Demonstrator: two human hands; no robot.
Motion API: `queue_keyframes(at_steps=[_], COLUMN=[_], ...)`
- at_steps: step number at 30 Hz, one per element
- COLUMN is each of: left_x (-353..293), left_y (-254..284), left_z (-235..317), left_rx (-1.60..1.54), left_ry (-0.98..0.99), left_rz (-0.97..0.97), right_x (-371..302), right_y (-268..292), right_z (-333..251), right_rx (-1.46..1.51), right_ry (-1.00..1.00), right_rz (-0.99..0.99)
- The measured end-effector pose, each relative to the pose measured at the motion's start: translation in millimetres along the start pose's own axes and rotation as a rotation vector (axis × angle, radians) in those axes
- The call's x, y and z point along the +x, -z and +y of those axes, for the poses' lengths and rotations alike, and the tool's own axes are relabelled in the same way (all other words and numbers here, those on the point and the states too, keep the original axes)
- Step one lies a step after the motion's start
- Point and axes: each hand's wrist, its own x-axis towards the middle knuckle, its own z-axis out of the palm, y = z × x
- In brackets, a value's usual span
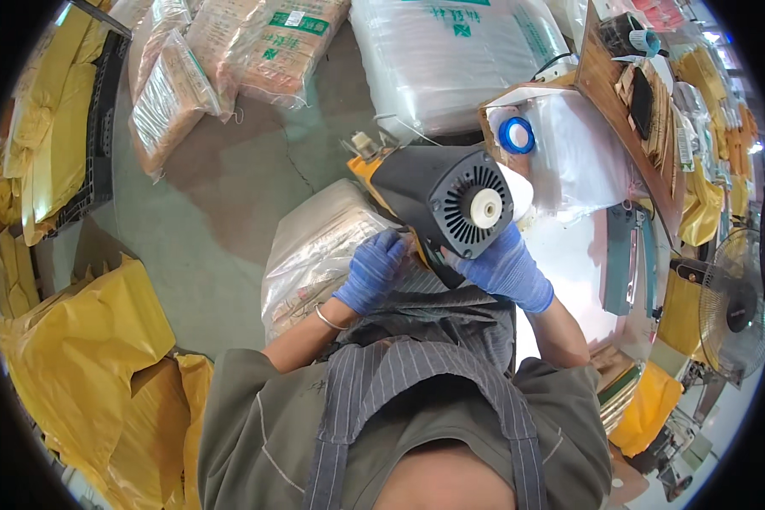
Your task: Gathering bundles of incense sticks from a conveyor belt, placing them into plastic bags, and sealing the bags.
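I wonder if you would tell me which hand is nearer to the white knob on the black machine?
Right. The right hand sits just below the white knob in the picture; the left hand is farther off, down to the knob's left.

And there are two gloved hands (pixel 372 270) (pixel 508 270) mid-frame, one power tool (pixel 438 191) upper centre, one fan (pixel 741 304) far right!

Green characters are running across the large plastic-wrapped bale (pixel 399 81), with a square green emblem (pixel 461 31) sitting just below them and more green print showing toward its right side. On the clear-wrapped bundle (pixel 268 72) to its left, a green band (pixel 312 25) is carrying pale print and a small white label (pixel 295 18), and green characters are showing below. Pale lettering on the fan hub (pixel 743 307) is appearing too small to read.
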Motion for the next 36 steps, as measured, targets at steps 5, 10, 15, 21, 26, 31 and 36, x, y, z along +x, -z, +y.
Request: queue_keyframes(at_steps=[5, 10, 15, 21, 26, 31, 36], left_x=[3, -4, -44, -98, -109, -124, -151], left_y=[-6, -3, 63, 77, 76, 80, 128], left_z=[-5, -4, 17, 0, -6, -10, 0], left_rx=[0.065, 0.199, 0.566, 0.568, 0.472, 0.502, 0.693], left_ry=[0.018, 0.249, 0.459, 0.511, 0.463, 0.484, 0.623], left_rz=[-0.005, -0.128, -0.107, -0.265, -0.172, -0.154, -0.365], right_x=[15, 25, 30, 38, 41, 37, 34], right_y=[-3, -23, -38, -64, -96, -122, -150], right_z=[-5, -4, 2, -9, -25, -24, -26], right_rx=[-0.556, -0.311, -0.208, -0.273, -0.19, -0.106, -0.149], right_ry=[0.213, 0.06, 0.011, -0.152, -0.453, -0.419, -0.514], right_rz=[-0.144, -0.111, -0.104, -0.131, -0.141, -0.187, -0.229])
